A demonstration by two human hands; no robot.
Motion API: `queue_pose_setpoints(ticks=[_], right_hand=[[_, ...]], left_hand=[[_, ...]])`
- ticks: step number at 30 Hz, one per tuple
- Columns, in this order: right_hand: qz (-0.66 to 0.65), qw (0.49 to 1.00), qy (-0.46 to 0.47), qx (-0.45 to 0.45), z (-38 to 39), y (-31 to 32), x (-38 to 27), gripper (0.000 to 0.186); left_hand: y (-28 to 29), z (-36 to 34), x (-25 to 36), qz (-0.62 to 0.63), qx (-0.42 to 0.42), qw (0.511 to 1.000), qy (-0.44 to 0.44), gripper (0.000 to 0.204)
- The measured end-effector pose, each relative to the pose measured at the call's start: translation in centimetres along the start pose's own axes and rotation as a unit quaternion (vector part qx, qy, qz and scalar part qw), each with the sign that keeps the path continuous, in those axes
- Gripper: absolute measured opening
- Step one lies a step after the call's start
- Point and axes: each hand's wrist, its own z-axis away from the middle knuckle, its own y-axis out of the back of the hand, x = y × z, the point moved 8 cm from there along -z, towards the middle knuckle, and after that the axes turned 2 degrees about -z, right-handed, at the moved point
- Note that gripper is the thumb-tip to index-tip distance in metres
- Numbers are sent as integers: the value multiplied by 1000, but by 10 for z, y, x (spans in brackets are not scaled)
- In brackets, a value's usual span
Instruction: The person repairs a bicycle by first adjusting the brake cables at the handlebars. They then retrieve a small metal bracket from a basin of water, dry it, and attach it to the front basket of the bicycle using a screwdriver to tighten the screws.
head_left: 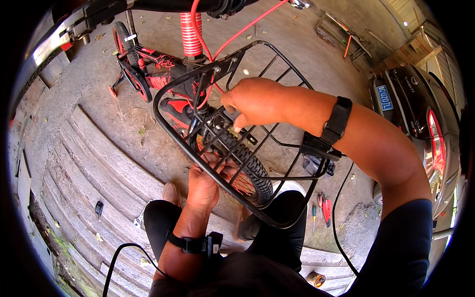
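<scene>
A red and black bicycle (156, 64) stands before me with a black wire basket (257, 45) at its front, above the knobby tyre (256, 171). My left hand (203, 180) reaches under the left side of the basket, fingers curled at the red-rimmed wheel and fork; what they grip is hidden. My right hand (250, 101) is inside the basket above the fork top, fingers bent downward around something too hidden to name. Red cables (217, 54) run beside it, down from the handlebar (74, 24). Dark straps with devices are on both my forearms.
A screwdriver (314, 214) and red-handled tools (326, 210) lie right of my legs, near a small tin (315, 279). A dark car (405, 104) stands at the right. Ridged concrete (84, 163) lies at left. Wooden boards (418, 49) and a metal frame (336, 34) are behind.
</scene>
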Motion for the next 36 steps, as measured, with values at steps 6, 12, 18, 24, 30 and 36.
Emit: queue_pose_setpoints(ticks=[6,12,18,24,30,36], right_hand=[[-68,997,-44,-13,-4,-6,11,43],[-182,980,-72,-36,-2,-10,18,46],[-258,963,-69,-50,-1,-14,19,45],[-257,961,-48,-92,-1,-20,18,43],[-301,941,-34,-150,16,-14,14,43],[-302,934,-30,-188,16,-22,12,45]], left_hand=[[1,0,-1,0,2,1000,0,13],[-2,-1,-2,12,4,1000,7,13],[-20,2,5,90,-92,992,12,12],[-31,6,5,137,-136,981,27,9],[-39,12,14,118,-147,982,7,8],[-35,14,17,87,-143,986,3,13]])
